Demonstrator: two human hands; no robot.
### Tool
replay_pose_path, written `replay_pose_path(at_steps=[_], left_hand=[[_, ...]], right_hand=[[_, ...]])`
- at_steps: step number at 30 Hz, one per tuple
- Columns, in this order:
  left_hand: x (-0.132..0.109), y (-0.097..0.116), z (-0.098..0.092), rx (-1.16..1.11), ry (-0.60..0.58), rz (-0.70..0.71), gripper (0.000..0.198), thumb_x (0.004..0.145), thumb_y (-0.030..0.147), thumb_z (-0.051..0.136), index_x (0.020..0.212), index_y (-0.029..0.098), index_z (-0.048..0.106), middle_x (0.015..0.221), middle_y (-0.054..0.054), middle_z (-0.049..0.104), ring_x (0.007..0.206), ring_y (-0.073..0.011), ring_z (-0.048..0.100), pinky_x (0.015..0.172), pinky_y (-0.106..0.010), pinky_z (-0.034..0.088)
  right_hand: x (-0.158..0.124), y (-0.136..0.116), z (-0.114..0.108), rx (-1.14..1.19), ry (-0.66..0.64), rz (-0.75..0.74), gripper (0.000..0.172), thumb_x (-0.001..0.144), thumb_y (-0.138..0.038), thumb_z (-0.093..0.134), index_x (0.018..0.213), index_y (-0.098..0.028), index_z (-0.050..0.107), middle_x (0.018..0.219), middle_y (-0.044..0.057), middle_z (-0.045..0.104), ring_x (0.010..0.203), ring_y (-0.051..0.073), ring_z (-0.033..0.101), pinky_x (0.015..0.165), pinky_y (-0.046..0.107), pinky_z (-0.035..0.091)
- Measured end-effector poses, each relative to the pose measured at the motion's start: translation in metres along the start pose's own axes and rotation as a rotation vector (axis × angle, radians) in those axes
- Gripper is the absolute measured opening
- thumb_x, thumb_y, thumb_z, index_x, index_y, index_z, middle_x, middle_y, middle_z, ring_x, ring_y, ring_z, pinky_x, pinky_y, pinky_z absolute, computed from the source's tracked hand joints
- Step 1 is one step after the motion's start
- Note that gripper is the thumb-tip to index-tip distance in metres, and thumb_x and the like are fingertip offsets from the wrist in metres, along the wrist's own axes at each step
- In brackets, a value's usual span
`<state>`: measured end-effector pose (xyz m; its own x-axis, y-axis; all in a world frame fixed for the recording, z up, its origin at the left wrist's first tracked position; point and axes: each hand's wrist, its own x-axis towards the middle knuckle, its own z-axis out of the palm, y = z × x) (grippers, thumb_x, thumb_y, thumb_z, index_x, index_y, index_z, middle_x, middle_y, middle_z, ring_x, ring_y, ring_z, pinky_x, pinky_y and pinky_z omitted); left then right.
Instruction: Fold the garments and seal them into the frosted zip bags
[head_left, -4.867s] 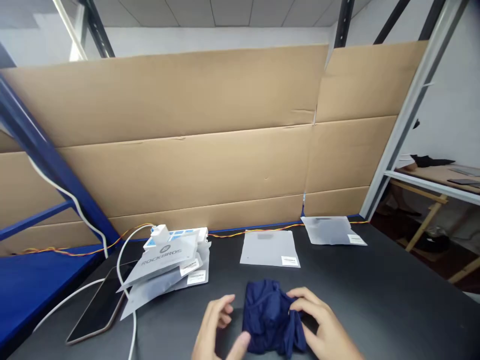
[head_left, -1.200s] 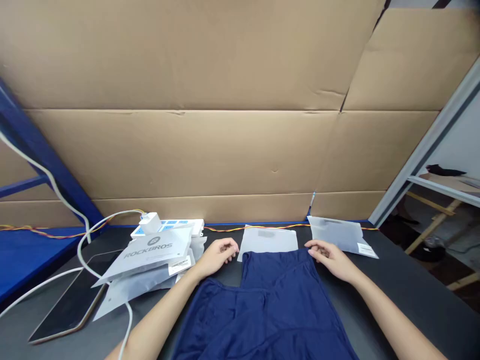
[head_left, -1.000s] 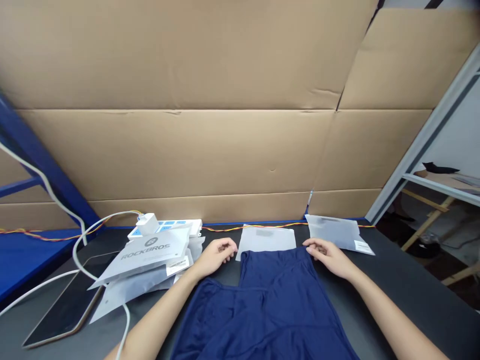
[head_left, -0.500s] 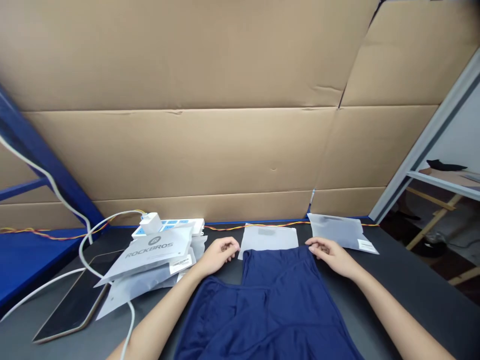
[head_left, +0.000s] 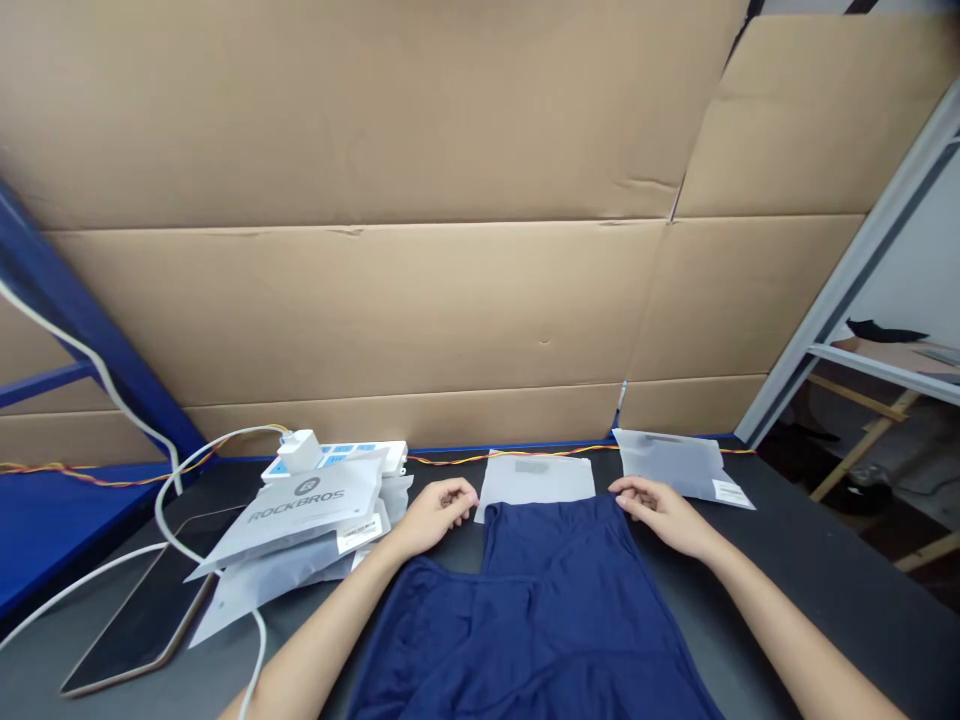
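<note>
A navy blue garment (head_left: pixel 555 610) lies spread on the dark table, its top edge overlapping a frosted plastic bag (head_left: pixel 536 475). At the garment's upper right corner, my right hand (head_left: pixel 660 510) is closed with its fingertips on the fabric. My left hand (head_left: pixel 439 515) rests on the table left of that corner-to-corner edge, apart from the fabric. Its fingers are curled together, with the tips beside the bag's left edge, and nothing shows in them. The lower end of the garment runs out of view.
On the left, a stack of printed frosted bags (head_left: pixel 307 505) leans by a white power strip (head_left: pixel 386 455). A tablet (head_left: pixel 154 610) lies there with white cables (head_left: pixel 161 500) across it. Another frosted bag (head_left: pixel 675 465) sits at the back right. A cardboard wall (head_left: pixel 420 310) closes the rear.
The view has shifted slightly. Both hands and the garment keep their places relative to each other.
</note>
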<state>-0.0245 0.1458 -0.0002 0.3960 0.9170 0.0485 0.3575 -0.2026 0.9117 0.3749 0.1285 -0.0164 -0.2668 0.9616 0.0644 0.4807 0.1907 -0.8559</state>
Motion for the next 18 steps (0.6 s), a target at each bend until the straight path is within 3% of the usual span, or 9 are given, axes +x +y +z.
replay_pose_path(at_steps=[18], left_hand=[[-0.0019, 0.0054, -0.0003, 0.022, -0.018, 0.014, 0.031, 0.09, 0.047, 0.054, 0.08, 0.018, 0.061, 0.069, 0.001, 0.059, 0.061, -0.0131, 0.052, 0.059, -0.024, 0.042]], right_hand=[[0.0, -0.0021, 0.0002, -0.033, 0.019, -0.019, 0.037, 0.091, -0.055, 0.051, 0.104, -0.023, 0.064, 0.078, 0.001, 0.06, 0.073, 0.019, 0.058, 0.072, 0.032, 0.048]])
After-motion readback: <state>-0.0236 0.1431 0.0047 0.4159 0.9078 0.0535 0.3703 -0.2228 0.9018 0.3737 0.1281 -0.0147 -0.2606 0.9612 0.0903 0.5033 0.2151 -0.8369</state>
